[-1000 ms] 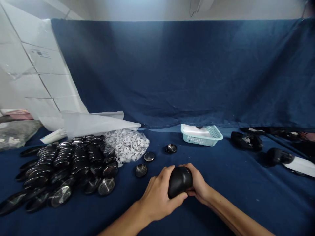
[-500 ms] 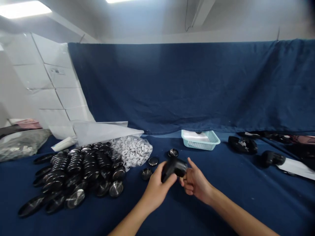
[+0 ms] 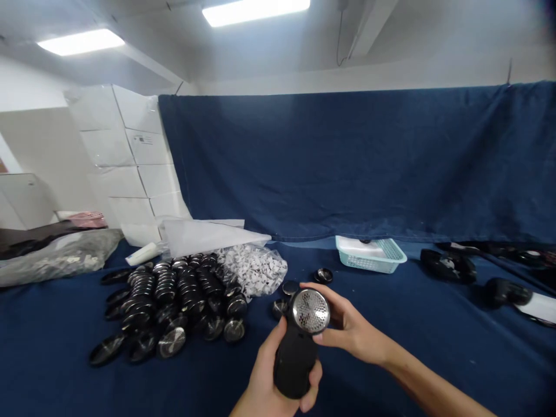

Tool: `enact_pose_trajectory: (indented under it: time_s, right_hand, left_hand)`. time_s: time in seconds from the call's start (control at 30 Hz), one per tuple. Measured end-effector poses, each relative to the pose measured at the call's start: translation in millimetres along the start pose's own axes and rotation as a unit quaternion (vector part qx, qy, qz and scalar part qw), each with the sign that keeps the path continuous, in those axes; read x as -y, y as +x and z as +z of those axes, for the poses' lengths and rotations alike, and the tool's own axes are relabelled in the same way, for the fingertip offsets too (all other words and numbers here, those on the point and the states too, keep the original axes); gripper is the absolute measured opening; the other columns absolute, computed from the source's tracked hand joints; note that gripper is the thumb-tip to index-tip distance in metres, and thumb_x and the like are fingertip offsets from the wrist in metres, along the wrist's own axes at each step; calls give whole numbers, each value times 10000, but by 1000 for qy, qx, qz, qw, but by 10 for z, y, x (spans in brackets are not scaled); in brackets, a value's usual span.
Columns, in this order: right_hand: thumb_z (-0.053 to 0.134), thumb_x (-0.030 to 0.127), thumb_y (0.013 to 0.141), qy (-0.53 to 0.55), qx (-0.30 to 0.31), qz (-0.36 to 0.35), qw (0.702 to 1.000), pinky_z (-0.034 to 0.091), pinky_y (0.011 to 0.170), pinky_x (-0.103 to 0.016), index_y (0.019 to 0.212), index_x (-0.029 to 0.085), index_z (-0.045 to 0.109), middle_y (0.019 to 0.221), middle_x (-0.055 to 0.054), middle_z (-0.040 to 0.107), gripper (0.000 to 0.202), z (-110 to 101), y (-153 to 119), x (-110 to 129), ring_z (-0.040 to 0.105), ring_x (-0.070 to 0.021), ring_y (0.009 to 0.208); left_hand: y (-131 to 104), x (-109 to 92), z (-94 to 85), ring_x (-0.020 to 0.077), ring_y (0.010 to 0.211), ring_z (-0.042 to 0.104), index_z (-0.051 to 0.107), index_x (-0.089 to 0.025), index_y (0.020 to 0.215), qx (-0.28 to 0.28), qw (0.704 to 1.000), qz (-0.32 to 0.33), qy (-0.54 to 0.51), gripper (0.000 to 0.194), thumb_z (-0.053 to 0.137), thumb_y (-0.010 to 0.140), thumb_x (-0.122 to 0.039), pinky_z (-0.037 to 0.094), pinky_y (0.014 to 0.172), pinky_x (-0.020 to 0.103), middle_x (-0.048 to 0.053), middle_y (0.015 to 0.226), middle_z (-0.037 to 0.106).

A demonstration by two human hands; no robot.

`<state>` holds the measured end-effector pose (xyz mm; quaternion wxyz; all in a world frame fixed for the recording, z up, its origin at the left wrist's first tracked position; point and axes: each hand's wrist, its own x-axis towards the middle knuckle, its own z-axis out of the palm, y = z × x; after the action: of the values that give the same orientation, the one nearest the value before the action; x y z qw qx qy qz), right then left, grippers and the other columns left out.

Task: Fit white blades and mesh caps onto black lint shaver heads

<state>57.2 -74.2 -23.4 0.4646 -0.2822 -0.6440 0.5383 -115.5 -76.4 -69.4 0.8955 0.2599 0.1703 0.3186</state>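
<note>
A black fabric shaver point(image 3: 295, 362) with a round perforated metal head point(image 3: 311, 311) is held upright in front of me. My left hand point(image 3: 271, 370) wraps round its body from below. The fingers and thumb of my right hand point(image 3: 347, 324) close on the rim of the head from the right. Just behind the shaver, partly covered by it, lie a few round black caps, one of them a shiny-faced cap point(image 3: 279, 308). Another round cap point(image 3: 324, 275) lies a little farther back.
To the left are rows of stacked black round caps point(image 3: 167, 301). Behind them sits a clear bag of small white parts point(image 3: 254, 269). A light-blue basket point(image 3: 369, 263) stands at the back. More black shaver bodies point(image 3: 506, 292) lie at the right, and white boxes point(image 3: 130, 150) are stacked at the back left.
The shaver has turned from lying sideways to upright, its perforated head now facing me. My right hand has moved from beside it onto the head's rim. The view has shifted left.
</note>
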Motion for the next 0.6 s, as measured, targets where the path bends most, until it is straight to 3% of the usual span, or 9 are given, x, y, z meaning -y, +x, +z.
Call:
enact_pose_trajectory:
  time_s: [0.2, 0.3, 0.4, 0.5, 0.6]
  right_hand:
    - [785, 270, 733, -12, -7, -13, 1000, 371, 1065, -432, 1365, 276, 441, 1291, -56, 586, 719, 51, 57, 57, 543, -251, 1193]
    - [772, 312, 747, -50, -42, -21, 998, 356, 1080, -465, 1363, 262, 444, 1299, -71, 578, 699, 60, 116, 7, 533, -263, 1198]
    - [734, 327, 789, -117, -30, -26, 992, 362, 1078, -457, 1408, 283, 388, 1353, -75, 532, 710, 92, 186, -71, 523, -247, 1198]
    - [698, 358, 819, -190, 4, 3, 982, 408, 1030, -471, 1456, 348, 296, 1396, -67, 485, 754, 91, 223, -213, 534, -246, 1169]
    - [648, 412, 843, -245, -4, 70, 967, 412, 1023, -509, 1385, 387, 428, 1298, -60, 562, 586, -39, 185, -432, 553, -268, 1133]
  left_hand:
    - [-61, -28, -77, 156, 381, 578, 636, -109, 893, 7, 1000, -16, 26, 668, 411, 830, -736, 366, 351, 206, 96, 640, 656]
    - [-165, -97, -90, 166, 503, 645, 612, -137, 1032, -47, 996, 20, 75, 504, 629, 802, -585, 453, 413, 212, 108, 846, 697]
    - [-363, -256, -164, 168, 541, 662, 587, -168, 1072, -114, 981, 73, 139, 439, 752, 755, -424, 451, 385, 190, 108, 983, 689]
    - [-647, -626, -349, 149, 487, 623, 599, -113, 1039, -205, 955, 123, 178, 374, 676, 829, -412, 434, 328, 189, 147, 945, 691]
    - [-997, -1282, -629, 145, 524, 610, 603, -66, 1052, -321, 908, 207, 170, 299, 650, 854, -285, 486, 345, 214, 162, 970, 694]
